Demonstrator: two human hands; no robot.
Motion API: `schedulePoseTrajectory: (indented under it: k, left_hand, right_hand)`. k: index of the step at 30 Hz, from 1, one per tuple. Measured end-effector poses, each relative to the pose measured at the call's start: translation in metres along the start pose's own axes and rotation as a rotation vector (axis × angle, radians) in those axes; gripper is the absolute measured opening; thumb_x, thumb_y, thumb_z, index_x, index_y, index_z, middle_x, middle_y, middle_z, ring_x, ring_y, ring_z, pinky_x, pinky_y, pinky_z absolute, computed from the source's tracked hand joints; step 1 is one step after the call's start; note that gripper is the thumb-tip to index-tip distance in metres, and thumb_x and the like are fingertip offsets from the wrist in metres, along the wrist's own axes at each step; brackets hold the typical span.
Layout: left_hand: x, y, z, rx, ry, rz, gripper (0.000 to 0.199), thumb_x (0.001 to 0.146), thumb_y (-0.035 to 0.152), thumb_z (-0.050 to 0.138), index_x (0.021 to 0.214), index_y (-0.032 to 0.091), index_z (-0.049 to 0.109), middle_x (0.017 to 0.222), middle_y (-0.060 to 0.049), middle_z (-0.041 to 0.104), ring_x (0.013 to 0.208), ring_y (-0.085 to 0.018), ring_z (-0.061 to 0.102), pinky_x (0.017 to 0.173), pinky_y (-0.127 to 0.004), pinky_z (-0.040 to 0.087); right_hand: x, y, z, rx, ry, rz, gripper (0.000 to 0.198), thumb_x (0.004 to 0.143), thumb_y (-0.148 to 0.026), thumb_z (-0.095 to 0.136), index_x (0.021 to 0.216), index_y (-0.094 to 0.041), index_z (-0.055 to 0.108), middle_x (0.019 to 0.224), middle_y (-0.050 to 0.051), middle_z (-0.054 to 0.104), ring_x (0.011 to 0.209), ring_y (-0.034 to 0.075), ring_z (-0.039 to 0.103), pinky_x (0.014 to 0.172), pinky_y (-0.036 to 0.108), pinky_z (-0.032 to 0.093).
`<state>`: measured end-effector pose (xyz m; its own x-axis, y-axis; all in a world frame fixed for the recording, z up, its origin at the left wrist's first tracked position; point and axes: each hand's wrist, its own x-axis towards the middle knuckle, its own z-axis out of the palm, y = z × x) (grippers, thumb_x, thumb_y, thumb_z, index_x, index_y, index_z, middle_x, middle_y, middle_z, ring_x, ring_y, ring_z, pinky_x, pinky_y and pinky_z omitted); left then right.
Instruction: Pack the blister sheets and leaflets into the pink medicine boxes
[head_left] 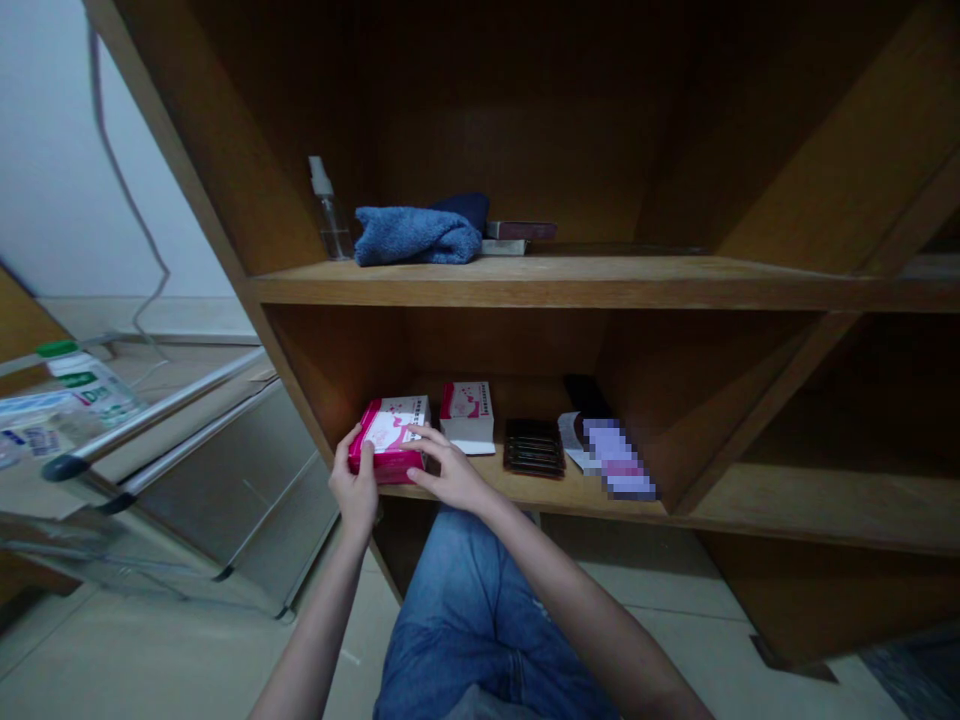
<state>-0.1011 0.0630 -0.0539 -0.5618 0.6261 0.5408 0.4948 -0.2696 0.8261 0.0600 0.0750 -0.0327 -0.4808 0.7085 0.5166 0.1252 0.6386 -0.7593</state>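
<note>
A pink and white cardboard box [394, 425] sits at the left front of the lower shelf. My left hand [356, 475] grips its left side, with the thumb on the front face. My right hand [448, 468] holds its right side, fingers over the top and thumb low at the front corner. Just behind and to the right is a second pink and white box [466, 400] with a white flap at its front. Beside that lies a dark stack of thin, flat pieces [534, 447].
A blurred-out lilac packet [619, 458] and a black flat object [587, 392] lie at the shelf's right. Above, the upper shelf [600, 290] bears a spray bottle [331, 215] and a blue towel [420, 235]. A metal-framed rack [195, 400] with a green-capped bottle [90, 380] stands left.
</note>
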Motion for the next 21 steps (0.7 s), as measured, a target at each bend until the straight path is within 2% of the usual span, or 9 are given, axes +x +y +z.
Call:
schedulePoseTrajectory:
  k: [3,7,9,13,16,19,21]
  left_hand:
    - [-0.001,-0.002,0.003,-0.026,0.02,0.006,0.035,0.083,0.036,0.047,0.113,0.021,0.057,0.116,-0.007,0.061,0.106,-0.02,0.056,0.093,-0.034,0.041]
    - [-0.001,-0.004,0.003,-0.014,0.027,0.008,0.035,0.085,0.036,0.045,0.114,0.021,0.056,0.115,-0.007,0.061,0.105,-0.02,0.056,0.092,-0.032,0.041]
    - [0.0,-0.005,0.002,0.001,0.025,0.005,0.036,0.086,0.037,0.043,0.117,0.021,0.054,0.117,-0.007,0.06,0.106,-0.02,0.056,0.092,-0.032,0.041]
    - [0.001,-0.005,-0.002,0.046,-0.018,-0.016,0.04,0.087,0.04,0.04,0.12,0.021,0.05,0.118,-0.009,0.059,0.105,-0.021,0.055,0.093,-0.034,0.039]
    - [0.002,-0.005,-0.005,0.054,-0.049,-0.037,0.04,0.087,0.042,0.04,0.12,0.021,0.05,0.117,-0.01,0.059,0.106,-0.022,0.055,0.093,-0.036,0.039]
    - [0.0,0.002,-0.009,0.097,-0.039,0.002,0.041,0.086,0.041,0.042,0.121,0.02,0.049,0.119,-0.011,0.057,0.109,-0.023,0.052,0.095,-0.037,0.038]
    - [-0.004,0.015,-0.011,0.141,0.03,0.125,0.041,0.085,0.037,0.045,0.121,0.019,0.049,0.124,-0.012,0.054,0.115,-0.024,0.048,0.098,-0.039,0.034]
  right_hand:
    - [-0.001,0.001,0.001,0.009,0.002,0.008,0.036,0.078,-0.022,0.06,0.114,-0.022,0.059,0.137,0.008,0.044,0.131,0.021,0.033,0.107,0.039,0.027]
    - [-0.003,0.001,0.009,0.029,0.042,0.008,0.038,0.077,-0.024,0.061,0.115,-0.022,0.057,0.138,0.009,0.041,0.129,0.02,0.036,0.107,0.039,0.027]
    - [-0.004,0.002,0.013,0.039,0.042,0.01,0.04,0.077,-0.025,0.061,0.117,-0.023,0.055,0.14,0.008,0.039,0.132,0.021,0.031,0.108,0.04,0.025]
    - [-0.005,0.001,0.017,0.054,0.029,0.026,0.042,0.077,-0.025,0.062,0.118,-0.024,0.055,0.142,0.007,0.037,0.136,0.021,0.024,0.11,0.042,0.021]
    - [-0.005,-0.003,0.011,0.097,0.04,0.033,0.049,0.076,-0.026,0.063,0.124,-0.026,0.051,0.143,0.007,0.035,0.134,0.021,0.027,0.109,0.041,0.023]
    - [-0.012,-0.009,-0.009,0.153,0.189,0.056,0.053,0.077,-0.03,0.062,0.128,-0.029,0.046,0.143,0.006,0.035,0.131,0.021,0.033,0.105,0.04,0.031]
    - [-0.023,-0.012,-0.029,0.164,0.375,0.094,0.048,0.078,-0.031,0.06,0.125,-0.029,0.049,0.138,0.006,0.042,0.127,0.021,0.038,0.102,0.041,0.035]
